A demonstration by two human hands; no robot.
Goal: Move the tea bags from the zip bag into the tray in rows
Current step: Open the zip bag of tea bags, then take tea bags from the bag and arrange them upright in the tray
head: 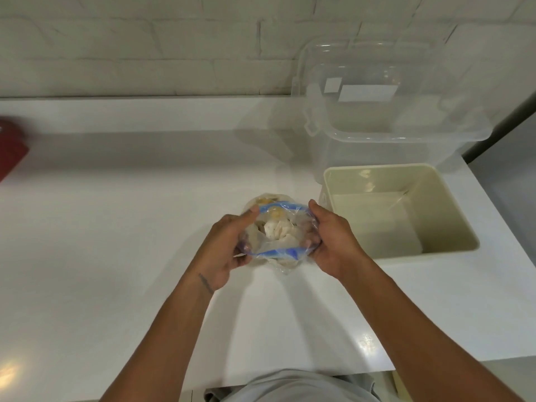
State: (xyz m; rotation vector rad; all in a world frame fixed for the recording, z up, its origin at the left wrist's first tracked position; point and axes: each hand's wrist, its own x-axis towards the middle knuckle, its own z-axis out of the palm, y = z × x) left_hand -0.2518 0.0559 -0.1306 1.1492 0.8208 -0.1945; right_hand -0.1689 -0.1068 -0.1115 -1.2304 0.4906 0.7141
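Your left hand (229, 245) and right hand (333, 242) each grip one side of the zip bag (285, 205), fingers curled round its blue-striped mouth and holding it spread open over the white bench (130, 227); the tea bags (275, 230) sit bunched inside it; just beside your right hand, the cream tray (446, 204) stands by the bench's right edge; behind the tray stands a clear plastic box (391, 117) with clip latches; a blurred red object (11, 146) lies at the left edge.

zip bag (277, 227) open, tea bags (275, 229) inside; tray (446, 204) beside.

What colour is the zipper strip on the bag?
Blue. The zip bag's strip shows best in the head view.
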